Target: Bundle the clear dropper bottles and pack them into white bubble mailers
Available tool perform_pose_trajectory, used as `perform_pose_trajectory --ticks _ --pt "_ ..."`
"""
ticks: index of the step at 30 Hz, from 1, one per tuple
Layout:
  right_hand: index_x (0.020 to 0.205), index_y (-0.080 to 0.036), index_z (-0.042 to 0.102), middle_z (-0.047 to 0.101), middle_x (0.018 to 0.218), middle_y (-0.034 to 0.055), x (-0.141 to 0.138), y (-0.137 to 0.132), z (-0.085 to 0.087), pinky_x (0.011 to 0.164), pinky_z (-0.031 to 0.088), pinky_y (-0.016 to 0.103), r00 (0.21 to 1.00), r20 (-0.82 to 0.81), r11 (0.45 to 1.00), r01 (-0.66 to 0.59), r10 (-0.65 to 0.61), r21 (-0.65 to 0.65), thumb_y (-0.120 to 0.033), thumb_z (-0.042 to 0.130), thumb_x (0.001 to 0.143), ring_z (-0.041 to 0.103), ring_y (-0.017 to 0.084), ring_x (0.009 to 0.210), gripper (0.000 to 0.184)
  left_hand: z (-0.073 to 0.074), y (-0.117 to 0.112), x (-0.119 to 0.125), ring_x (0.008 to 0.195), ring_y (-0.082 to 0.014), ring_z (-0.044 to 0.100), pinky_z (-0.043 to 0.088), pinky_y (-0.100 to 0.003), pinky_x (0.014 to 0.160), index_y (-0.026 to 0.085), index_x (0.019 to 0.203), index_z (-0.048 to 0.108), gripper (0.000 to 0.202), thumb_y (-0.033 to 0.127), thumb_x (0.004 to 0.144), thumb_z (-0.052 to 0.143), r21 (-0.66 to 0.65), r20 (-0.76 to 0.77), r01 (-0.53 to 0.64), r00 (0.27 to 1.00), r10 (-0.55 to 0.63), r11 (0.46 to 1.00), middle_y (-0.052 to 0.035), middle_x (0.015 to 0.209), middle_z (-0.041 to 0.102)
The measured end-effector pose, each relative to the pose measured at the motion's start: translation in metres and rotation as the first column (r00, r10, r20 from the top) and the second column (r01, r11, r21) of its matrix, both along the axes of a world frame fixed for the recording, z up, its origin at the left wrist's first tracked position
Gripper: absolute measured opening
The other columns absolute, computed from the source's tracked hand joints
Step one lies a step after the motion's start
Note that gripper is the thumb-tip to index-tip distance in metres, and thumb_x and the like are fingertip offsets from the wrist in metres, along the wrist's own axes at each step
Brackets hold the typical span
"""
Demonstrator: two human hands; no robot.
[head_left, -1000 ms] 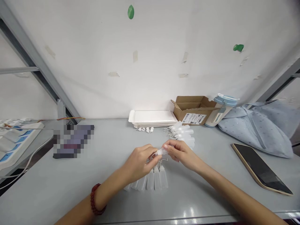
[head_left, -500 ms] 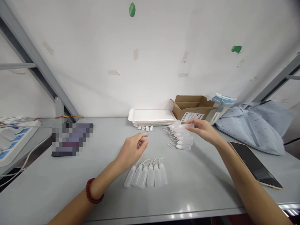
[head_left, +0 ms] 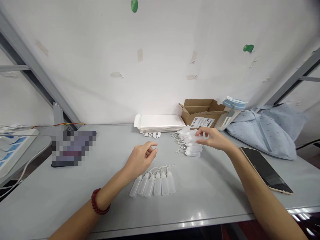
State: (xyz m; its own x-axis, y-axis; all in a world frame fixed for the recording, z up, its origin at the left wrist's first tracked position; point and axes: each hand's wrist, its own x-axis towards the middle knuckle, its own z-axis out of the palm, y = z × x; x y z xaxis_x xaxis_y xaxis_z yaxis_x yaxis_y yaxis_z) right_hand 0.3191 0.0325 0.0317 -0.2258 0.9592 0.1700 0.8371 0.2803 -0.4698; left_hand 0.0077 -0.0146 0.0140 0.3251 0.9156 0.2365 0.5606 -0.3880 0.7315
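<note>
Several clear plastic dropper bottles (head_left: 157, 185) with thin white cords lie side by side on the grey table, just in front of my left hand (head_left: 143, 157). That hand hovers with loosely curled fingers, thumb and index apart, holding nothing I can see. A second group of the same bottles (head_left: 193, 148) lies stacked further back on the right, caps pointing left. Over its upper part is my right hand (head_left: 211, 137), thumb and index spread around the bottles' ends without a visible pinch.
Several small white caps (head_left: 155, 135) lie before a stack of flat white boxes (head_left: 160, 121). Behind the right group stand an open cardboard box (head_left: 202, 115) and a blue-lidded cup (head_left: 231, 113). A light blue bag (head_left: 265, 133) and a phone (head_left: 267, 170) lie at right, a power strip (head_left: 17, 150) at left.
My right hand's thumb and index, earlier pinching a bottle above the right group, have parted and come lower. My left hand stays nearly still. The whole view has shifted slightly.
</note>
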Motion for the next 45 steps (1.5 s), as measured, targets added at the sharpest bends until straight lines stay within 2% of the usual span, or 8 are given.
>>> perform_pose_trajectory --ticks 18,22,25,28,33,36,40,45 --pt "0.074 -0.02 0.059 0.062 0.08 0.0033 -0.004 -0.003 0.005 0.066 0.039 0.03 0.999 -0.016 0.999 -0.034 0.034 0.022 -0.036 0.059 0.072 0.05 0.018 0.075 0.016 0.001 -0.004 0.003 0.055 -0.011 0.054 0.046 -0.023 0.056 0.016 0.103 0.059 0.028 0.033 0.087 0.044 -0.051 0.016 0.016 1.0 -0.015 0.999 0.001 0.065 0.061" --pt "0.071 -0.02 0.059 0.061 0.074 0.0019 -0.015 -0.01 0.01 0.064 0.038 0.028 0.998 -0.053 0.998 -0.043 0.046 0.055 -0.034 0.056 0.076 0.049 0.016 0.07 0.015 -0.004 0.0 0.002 0.059 -0.0122 0.056 0.046 -0.024 0.059 0.016 0.1 0.061 0.027 0.031 0.087 0.043 -0.024 -0.012 0.015 1.0 -0.015 1.0 0.0001 0.066 0.063" --pt "0.071 -0.019 0.058 0.06 0.072 0.0011 -0.033 -0.021 0.014 0.061 0.038 0.025 0.981 -0.124 0.989 -0.147 0.149 0.027 -0.03 0.054 0.078 0.049 0.014 0.067 0.014 -0.009 0.006 -0.001 0.061 -0.0135 0.057 0.045 -0.024 0.058 0.017 0.091 0.063 0.024 0.029 0.086 0.043 0.016 -0.041 -0.01 0.999 0.01 1.0 -0.0006 0.067 0.064" --pt "0.074 -0.018 0.059 0.06 0.071 0.0009 -0.056 -0.035 0.014 0.06 0.04 0.024 0.934 -0.165 0.94 -0.332 0.317 -0.075 -0.027 0.052 0.081 0.049 0.013 0.065 0.013 -0.016 0.017 -0.005 0.067 -0.0154 0.059 0.046 -0.026 0.061 0.017 0.084 0.064 0.023 0.025 0.085 0.043 0.077 -0.095 -0.066 0.993 0.073 0.995 -0.0022 0.075 0.067" --pt "0.086 -0.017 0.062 0.063 0.075 0.001 -0.085 -0.059 0.01 0.061 0.042 0.022 0.795 -0.16 0.748 -0.606 0.586 -0.27 -0.022 0.054 0.081 0.053 0.011 0.064 0.011 -0.034 0.045 -0.017 0.098 -0.0252 0.053 0.045 -0.04 0.085 0.014 0.095 0.063 0.023 0.017 0.082 0.044 0.333 -0.23 -0.18 0.937 0.264 0.926 -0.01 0.096 0.064" --pt "0.093 -0.017 0.063 0.064 0.077 0.0016 -0.091 -0.067 0.006 0.061 0.042 0.022 0.742 -0.151 0.676 -0.661 0.653 -0.325 -0.022 0.055 0.081 0.055 0.011 0.065 0.015 -0.045 0.062 -0.024 0.112 -0.0252 0.046 0.041 -0.044 0.093 0.016 0.109 0.059 0.033 0.011 0.08 0.043 0.37 -0.271 -0.072 0.945 0.182 0.926 -0.0108 0.118 0.056" --pt "0.093 -0.017 0.064 0.064 0.078 0.0024 -0.094 -0.068 0.001 0.062 0.043 0.022 0.71 -0.149 0.636 -0.689 0.688 -0.349 -0.022 0.055 0.081 0.057 0.012 0.066 0.016 -0.053 0.074 -0.03 0.125 -0.0251 0.036 0.037 -0.047 0.099 0.02 0.117 0.056 0.043 0.007 0.079 0.041 0.308 -0.307 0.053 0.95 0.047 0.95 -0.0064 0.135 0.046" --pt "0.095 -0.016 0.064 0.065 0.077 0.003 -0.097 -0.067 0.0 0.061 0.043 0.022 0.735 -0.123 0.65 -0.654 0.667 -0.386 -0.021 0.055 0.08 0.058 0.012 0.066 0.018 -0.057 0.076 -0.029 0.116 -0.0241 0.046 0.038 -0.045 0.098 0.017 0.109 0.061 0.035 0.009 0.082 0.04 0.267 -0.261 0.012 0.963 0.06 0.963 -0.0088 0.126 0.054"
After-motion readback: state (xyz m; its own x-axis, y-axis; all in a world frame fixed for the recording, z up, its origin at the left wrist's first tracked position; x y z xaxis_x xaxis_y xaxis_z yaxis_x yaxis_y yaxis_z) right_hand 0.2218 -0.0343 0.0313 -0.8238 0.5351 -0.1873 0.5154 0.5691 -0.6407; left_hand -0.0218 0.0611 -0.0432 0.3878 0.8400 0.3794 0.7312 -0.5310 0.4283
